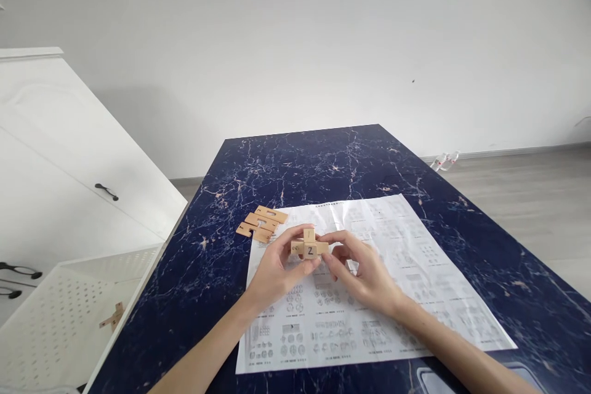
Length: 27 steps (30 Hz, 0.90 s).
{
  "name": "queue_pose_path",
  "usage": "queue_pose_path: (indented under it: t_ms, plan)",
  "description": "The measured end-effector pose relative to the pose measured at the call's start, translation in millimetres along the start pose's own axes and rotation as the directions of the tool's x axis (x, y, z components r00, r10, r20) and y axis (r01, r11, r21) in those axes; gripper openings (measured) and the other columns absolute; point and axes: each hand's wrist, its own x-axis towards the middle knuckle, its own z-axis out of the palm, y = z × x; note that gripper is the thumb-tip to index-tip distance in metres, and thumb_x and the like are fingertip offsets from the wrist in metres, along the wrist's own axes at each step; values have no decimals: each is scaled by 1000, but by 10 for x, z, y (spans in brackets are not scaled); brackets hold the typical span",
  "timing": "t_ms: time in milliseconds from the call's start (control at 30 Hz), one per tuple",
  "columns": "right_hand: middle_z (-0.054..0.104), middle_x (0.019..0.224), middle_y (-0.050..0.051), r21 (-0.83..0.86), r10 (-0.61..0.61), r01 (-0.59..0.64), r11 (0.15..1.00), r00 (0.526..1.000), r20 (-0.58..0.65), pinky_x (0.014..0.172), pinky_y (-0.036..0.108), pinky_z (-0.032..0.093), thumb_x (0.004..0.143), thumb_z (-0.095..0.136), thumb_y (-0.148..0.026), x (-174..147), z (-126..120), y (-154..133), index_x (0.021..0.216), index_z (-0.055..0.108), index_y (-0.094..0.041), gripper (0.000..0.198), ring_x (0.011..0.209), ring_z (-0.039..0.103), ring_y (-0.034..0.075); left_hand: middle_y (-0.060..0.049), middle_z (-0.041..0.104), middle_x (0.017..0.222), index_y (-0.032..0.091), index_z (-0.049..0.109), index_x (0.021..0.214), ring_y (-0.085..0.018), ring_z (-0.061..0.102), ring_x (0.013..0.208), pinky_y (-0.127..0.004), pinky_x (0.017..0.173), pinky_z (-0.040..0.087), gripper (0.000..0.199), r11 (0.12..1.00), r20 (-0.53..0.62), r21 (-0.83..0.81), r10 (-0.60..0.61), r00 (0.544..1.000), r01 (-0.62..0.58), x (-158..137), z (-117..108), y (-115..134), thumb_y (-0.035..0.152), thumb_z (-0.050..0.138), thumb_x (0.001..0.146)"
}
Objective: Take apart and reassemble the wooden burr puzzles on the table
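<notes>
Both hands hold a wooden burr puzzle (310, 250) made of crossed light-wood bars, raised over a printed sheet. Its bar ends carry handwritten marks; a 1 and a 2 face me. My left hand (282, 268) grips it from the left, with fingers behind and the thumb below. From the right, my right hand (357, 271) pinches the other side between thumb and index finger. Beneath lies the large white instruction sheet (369, 326) covered in small printed diagrams. Left of the puzzle, several flat notched wooden pieces (263, 223) lie by the sheet's upper left corner, marked with numbers.
The dark blue marble-patterned table (305, 166) ends near a pale wall. At left stand a white cabinet (78, 154) and a perforated white surface (60, 308) bearing a wooden cross-shaped piece (112, 316). A clear plastic object (445, 161) shows beyond the table's right edge.
</notes>
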Motion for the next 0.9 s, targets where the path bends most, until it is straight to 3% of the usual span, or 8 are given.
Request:
queue_pose_path:
  t_ms: [167,333,600,767,900]
  plan:
    - [69,79,1,-6,69,-69,998,998,4,57,30,49,102,60,-33,20,1,-42,119,61,-21,21,63,65,17,-10,71,137,28,66,141,-32,64,130,-52,114,49,50,1000,-23,-9,12,1000,-12,0,18,15,29,80,92]
    - [71,80,1,-17,142,-141,990,984,109,62,31,48,102,57,-30,51,-4,-38,118,63,-21,19,70,66,18,-11,63,152,30,61,148,-34,59,140,-55,123,41,62,995,-56,87,60,997,-55,-7,17,26,26,81,90]
    - [69,79,0,74,184,-198,977,969,163,62,29,47,102,61,-31,45,21,59,111,65,-21,15,66,59,15,-12,53,163,35,42,162,-36,50,151,-58,125,40,93,997,106,-73,18,994,-10,-34,58,3,32,91,84]
    - [65,73,-1,42,145,-161,986,956,255,57,27,47,99,65,-29,37,24,-10,99,71,-20,11,62,56,15,-11,56,161,33,56,147,-35,55,148,-55,119,48,72,999,151,-18,31,988,-29,-55,100,62,34,91,84]
    - [68,76,0,128,70,-123,984,930,360,63,29,56,102,64,-38,56,-29,-77,89,74,-21,24,69,63,17,-14,61,154,30,61,140,-37,65,136,-52,109,57,69,1000,195,-24,10,981,-5,-69,109,95,33,94,80]
